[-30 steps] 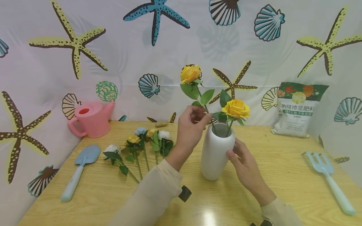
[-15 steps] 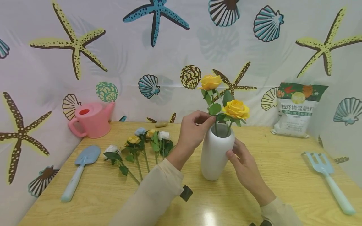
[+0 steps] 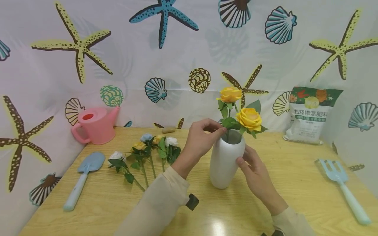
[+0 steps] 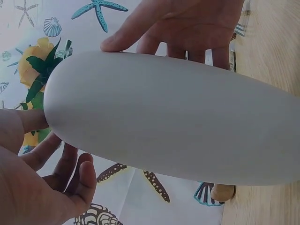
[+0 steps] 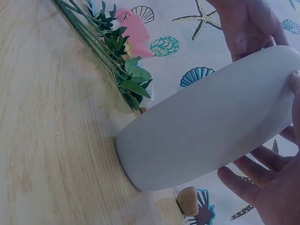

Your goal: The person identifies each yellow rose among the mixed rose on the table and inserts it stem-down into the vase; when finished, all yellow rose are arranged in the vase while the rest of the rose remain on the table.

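A white vase (image 3: 225,164) stands on the wooden table, two yellow roses rising from its mouth. At the rim, thumb and fingers of my left hand (image 3: 200,136) pinch the stem of the taller yellow rose (image 3: 231,95). The other yellow rose (image 3: 249,119) leans to the right over the rim. My right hand (image 3: 260,178) grips the vase's right side, thumb on the near face. In the left wrist view the white vase (image 4: 164,117) fills the middle, hiding most of the stems. The right wrist view shows my right hand (image 5: 267,183) around the vase's upper part.
Several loose roses (image 3: 147,154) in white, blue and yellow lie left of the vase. Further left are a blue trowel (image 3: 85,173) and a pink watering can (image 3: 97,126). A fertilizer bag (image 3: 310,114) and a blue hand fork (image 3: 344,186) are right; a stone (image 3: 168,130) lies behind.
The taller rose has moved right and lower, from leaning left to nearly upright in the vase. The other rose has turned and tipped slightly right. My right hand stays on the vase.
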A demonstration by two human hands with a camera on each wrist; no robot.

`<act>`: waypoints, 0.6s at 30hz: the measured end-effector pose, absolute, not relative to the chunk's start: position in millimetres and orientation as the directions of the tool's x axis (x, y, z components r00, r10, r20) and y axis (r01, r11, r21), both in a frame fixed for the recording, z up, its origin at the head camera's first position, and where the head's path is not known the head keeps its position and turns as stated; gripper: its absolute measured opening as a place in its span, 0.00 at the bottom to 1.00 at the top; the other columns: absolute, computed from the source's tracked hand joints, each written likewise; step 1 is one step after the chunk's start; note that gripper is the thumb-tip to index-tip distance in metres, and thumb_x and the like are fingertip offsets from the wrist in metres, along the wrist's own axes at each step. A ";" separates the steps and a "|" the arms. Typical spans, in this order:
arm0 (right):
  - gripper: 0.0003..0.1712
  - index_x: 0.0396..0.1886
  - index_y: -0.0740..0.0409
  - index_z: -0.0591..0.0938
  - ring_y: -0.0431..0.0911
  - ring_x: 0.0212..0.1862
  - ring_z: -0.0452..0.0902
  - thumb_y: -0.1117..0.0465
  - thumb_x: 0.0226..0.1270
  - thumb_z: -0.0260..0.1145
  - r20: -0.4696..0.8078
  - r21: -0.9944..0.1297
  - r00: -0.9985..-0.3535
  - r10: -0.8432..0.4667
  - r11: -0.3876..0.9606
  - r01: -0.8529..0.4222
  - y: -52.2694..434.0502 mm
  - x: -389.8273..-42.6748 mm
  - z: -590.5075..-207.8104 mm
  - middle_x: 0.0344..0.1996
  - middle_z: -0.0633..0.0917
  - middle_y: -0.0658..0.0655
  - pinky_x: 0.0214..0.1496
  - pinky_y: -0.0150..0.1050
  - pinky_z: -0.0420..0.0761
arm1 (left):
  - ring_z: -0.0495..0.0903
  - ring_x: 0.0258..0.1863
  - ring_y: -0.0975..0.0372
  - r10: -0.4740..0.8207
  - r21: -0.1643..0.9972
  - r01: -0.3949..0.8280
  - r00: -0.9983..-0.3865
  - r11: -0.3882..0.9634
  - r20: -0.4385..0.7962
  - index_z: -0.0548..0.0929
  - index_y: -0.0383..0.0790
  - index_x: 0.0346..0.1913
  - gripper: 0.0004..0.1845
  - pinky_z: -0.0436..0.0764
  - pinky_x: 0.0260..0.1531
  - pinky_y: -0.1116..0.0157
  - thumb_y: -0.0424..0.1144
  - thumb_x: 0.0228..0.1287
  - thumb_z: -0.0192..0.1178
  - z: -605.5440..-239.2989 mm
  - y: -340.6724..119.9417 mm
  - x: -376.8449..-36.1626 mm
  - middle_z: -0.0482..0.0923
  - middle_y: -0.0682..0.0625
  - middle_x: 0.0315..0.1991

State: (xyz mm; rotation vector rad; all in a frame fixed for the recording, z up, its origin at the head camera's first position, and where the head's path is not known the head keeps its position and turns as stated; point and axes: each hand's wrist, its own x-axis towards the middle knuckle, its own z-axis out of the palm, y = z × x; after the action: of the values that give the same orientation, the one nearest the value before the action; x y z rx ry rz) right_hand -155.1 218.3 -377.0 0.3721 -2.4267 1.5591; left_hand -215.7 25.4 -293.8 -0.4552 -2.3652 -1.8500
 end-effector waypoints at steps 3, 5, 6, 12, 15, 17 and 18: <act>0.28 0.76 0.58 0.63 0.68 0.71 0.67 0.60 0.81 0.53 0.325 -0.855 -0.942 -0.087 0.399 -0.332 217.6 -154.9 -377.1 0.72 0.69 0.67 0.65 0.69 0.71 | 0.81 0.45 0.58 0.184 0.926 0.289 -0.951 0.241 0.249 0.88 0.41 0.41 0.08 0.82 0.46 0.60 0.41 0.67 0.67 -294.0 23.5 -214.9 0.86 0.48 0.41; 0.27 0.76 0.57 0.63 0.68 0.71 0.67 0.61 0.81 0.53 0.327 -0.856 -0.941 -0.087 0.393 -0.335 217.3 -154.8 -377.4 0.72 0.69 0.66 0.64 0.69 0.72 | 0.81 0.45 0.58 0.190 0.924 0.291 -0.950 0.248 0.248 0.88 0.41 0.41 0.08 0.82 0.46 0.59 0.42 0.67 0.67 -294.6 21.4 -214.7 0.86 0.48 0.42; 0.27 0.76 0.57 0.63 0.68 0.71 0.67 0.61 0.81 0.54 0.327 -0.857 -0.941 -0.088 0.392 -0.335 217.3 -154.9 -377.5 0.72 0.69 0.66 0.65 0.69 0.72 | 0.81 0.45 0.58 0.190 0.924 0.291 -0.950 0.248 0.248 0.88 0.41 0.41 0.08 0.82 0.47 0.59 0.42 0.67 0.67 -294.9 20.2 -214.8 0.86 0.48 0.42; 0.28 0.76 0.55 0.63 0.67 0.72 0.66 0.59 0.81 0.54 0.303 -0.864 -0.950 -0.082 0.397 -0.310 217.0 -154.4 -376.5 0.73 0.68 0.65 0.66 0.68 0.71 | 0.80 0.44 0.59 0.148 0.927 0.303 -0.950 0.220 0.276 0.88 0.42 0.41 0.08 0.80 0.45 0.60 0.42 0.66 0.68 -295.6 7.9 -213.7 0.86 0.49 0.41; 0.28 0.76 0.54 0.63 0.67 0.72 0.66 0.58 0.81 0.54 0.294 -0.864 -0.953 -0.076 0.406 -0.299 217.3 -153.7 -375.7 0.73 0.68 0.64 0.66 0.67 0.71 | 0.80 0.42 0.60 0.094 0.937 0.294 -0.955 0.189 0.280 0.88 0.42 0.40 0.06 0.79 0.42 0.62 0.41 0.66 0.68 -301.5 -3.0 -213.0 0.85 0.49 0.40; 0.28 0.76 0.54 0.63 0.67 0.72 0.66 0.59 0.81 0.54 0.295 -0.862 -0.953 -0.076 0.409 -0.299 216.5 -153.6 -375.3 0.73 0.68 0.64 0.66 0.67 0.71 | 0.80 0.39 0.60 0.046 0.944 0.281 -0.960 0.173 0.277 0.88 0.42 0.40 0.05 0.80 0.39 0.64 0.40 0.66 0.68 -308.6 -13.2 -212.0 0.85 0.48 0.39; 0.28 0.76 0.54 0.63 0.67 0.72 0.66 0.58 0.81 0.54 0.295 -0.861 -0.953 -0.075 0.411 -0.299 216.2 -153.4 -375.1 0.73 0.68 0.64 0.66 0.67 0.71 | 0.80 0.37 0.60 0.024 0.947 0.275 -0.961 0.163 0.275 0.88 0.41 0.40 0.05 0.80 0.38 0.64 0.39 0.66 0.67 -313.0 -18.7 -211.7 0.85 0.48 0.38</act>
State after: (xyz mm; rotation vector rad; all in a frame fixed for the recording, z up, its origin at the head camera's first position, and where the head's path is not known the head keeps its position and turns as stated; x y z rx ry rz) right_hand -153.4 216.2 -375.1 0.3304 -2.4558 1.5642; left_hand -211.7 -18.7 -313.0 -0.2924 -2.2372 -1.8918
